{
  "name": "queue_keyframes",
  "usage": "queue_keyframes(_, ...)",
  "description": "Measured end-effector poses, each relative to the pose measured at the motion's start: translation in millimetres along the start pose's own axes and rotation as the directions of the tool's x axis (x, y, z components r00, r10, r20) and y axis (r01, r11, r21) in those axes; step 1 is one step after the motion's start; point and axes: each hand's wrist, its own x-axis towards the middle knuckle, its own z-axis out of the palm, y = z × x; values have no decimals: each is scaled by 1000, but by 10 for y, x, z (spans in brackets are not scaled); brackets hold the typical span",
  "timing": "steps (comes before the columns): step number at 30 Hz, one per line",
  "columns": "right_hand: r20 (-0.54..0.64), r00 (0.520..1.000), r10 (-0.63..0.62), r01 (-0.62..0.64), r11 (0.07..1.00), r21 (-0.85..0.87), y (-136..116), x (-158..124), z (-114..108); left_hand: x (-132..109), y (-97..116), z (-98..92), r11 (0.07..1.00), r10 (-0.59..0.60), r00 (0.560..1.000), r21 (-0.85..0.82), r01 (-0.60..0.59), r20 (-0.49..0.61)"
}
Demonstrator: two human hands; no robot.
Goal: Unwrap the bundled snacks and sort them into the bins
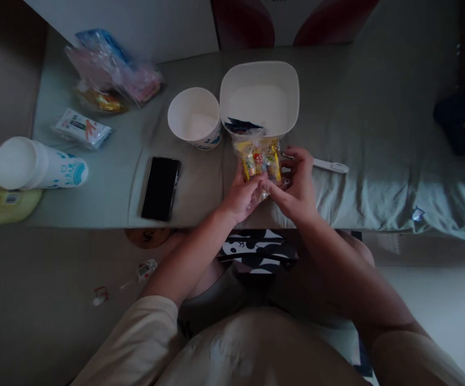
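Note:
A clear plastic bag of small yellow packets (pixel 259 160) is held up in front of me. My left hand (pixel 244 192) is closed round its lower left side. At its right edge, my right hand (pixel 297 185) grips the clear plastic with the thumb near the left thumb. Just beyond the bag stands a white rectangular tub (pixel 292 99) with something dark at its near left corner. A white paper cup (pixel 210 140) with blue print stands to the left of the tub. Behind my right hand lies a white-handled tool (pixel 331 165), its other end hidden.
A black phone (pixel 160 188) lies left of my arms. Farther left are stacked paper cups (pixel 58 165), a white packet (pixel 83 127), plastic bags (pixel 115 69) and a yellow container (pixel 3 201). Large boxes (pixel 156 27) stand at the back. A clear bottle (pixel 124 281) lies on the floor.

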Motion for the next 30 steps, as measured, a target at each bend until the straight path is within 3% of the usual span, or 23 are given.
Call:
queue_keyframes(4, 102, 994, 48, -59, 993, 104, 26, 14, 11, -8, 27, -53, 995, -78, 991, -52, 84, 106)
queue_keyframes(8, 27, 998, 48, -52, 985, 163, 37, 23, 40, -49, 76, -129, 996, -78, 921, -4, 86, 381)
queue_keyframes(10, 4, 998, 67, -66, 980, 189, 52, 22, 58, -43, 68, -155, 997, -57, 899, 69, 30, 433)
queue_keyframes(14, 27, 992, 123, -126, 963, 237, 92, 15, 81, 31, -11, -159, 985, 12, 920, 152, -78, 391)
queue_keyframes(22, 88, 958, 272, -285, 876, 390, 48, 93, -72, 57, -23, -83, 983, -42, 963, 185, -8, 265)
queue_keyframes(26, 17, 943, 332, -308, 853, 421, 99, 202, -238, 17, 23, -99, 959, -151, 932, 276, 57, 331)
queue_keyframes(30, 214, 955, 206, -271, 898, 346, 117, 243, -345, 31, 31, -157, 909, -254, 856, 414, 52, 450)
